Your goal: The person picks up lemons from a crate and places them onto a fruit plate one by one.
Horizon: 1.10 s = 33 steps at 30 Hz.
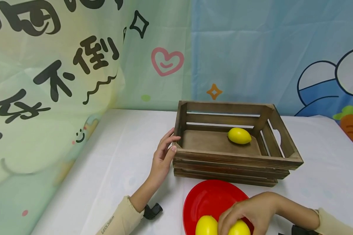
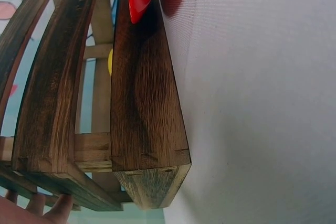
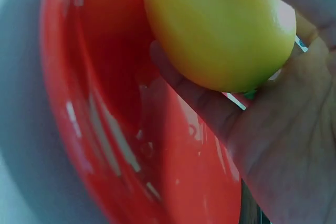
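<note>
My right hand (image 1: 250, 212) reaches down over a red plate (image 1: 213, 195) and grips a yellow lemon (image 3: 220, 30), fingers and thumb round its sides. Beside that one on the plate lies another lemon (image 1: 206, 225), cut off by the bottom of the head view. A brown slatted wooden crate (image 1: 232, 156) stands behind the plate, with one lemon (image 1: 239, 135) on its floor toward the right. At the crate's left end, my left hand (image 1: 162, 156) rests with extended fingers at the rim and the thumb by the front corner. Its fingertips (image 2: 62, 205) touch the end slats.
A white cloth (image 1: 120, 156) covers the table. Printed fabric sheets (image 1: 161, 29) hang behind and to the left, with the crate's back near them. The plate's far rim lies close to the crate's front. A black wrist strap mount (image 1: 153, 211) sticks out below the left hand.
</note>
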Available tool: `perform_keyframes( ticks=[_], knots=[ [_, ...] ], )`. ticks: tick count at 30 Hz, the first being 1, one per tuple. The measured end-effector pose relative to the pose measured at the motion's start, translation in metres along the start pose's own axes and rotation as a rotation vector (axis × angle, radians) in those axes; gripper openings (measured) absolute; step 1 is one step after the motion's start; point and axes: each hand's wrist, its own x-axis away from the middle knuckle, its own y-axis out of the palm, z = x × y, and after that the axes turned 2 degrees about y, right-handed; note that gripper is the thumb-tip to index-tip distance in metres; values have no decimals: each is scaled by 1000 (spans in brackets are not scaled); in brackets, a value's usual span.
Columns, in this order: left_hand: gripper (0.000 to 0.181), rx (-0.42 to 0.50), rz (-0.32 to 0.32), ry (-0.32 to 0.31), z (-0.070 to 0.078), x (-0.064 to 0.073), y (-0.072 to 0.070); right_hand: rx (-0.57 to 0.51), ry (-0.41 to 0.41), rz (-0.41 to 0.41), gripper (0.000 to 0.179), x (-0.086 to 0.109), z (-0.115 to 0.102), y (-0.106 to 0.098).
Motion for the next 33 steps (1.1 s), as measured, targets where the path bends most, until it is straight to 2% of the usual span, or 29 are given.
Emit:
perform_keyframes(
  ticks=[8, 15, 25, 33],
  knots=[
    [31, -3, 1, -1, -1, 0, 0, 15, 44, 55, 33, 6, 3, 0],
    [31, 2, -3, 1, -1, 0, 0, 19, 55, 74, 39, 6, 2, -1],
    [31, 4, -4, 8, -2, 0, 0, -27, 10, 92, 37, 6, 6, -5],
    [31, 9, -3, -1, -1, 0, 0, 26, -55, 140, 33, 7, 1, -11]
  ],
)
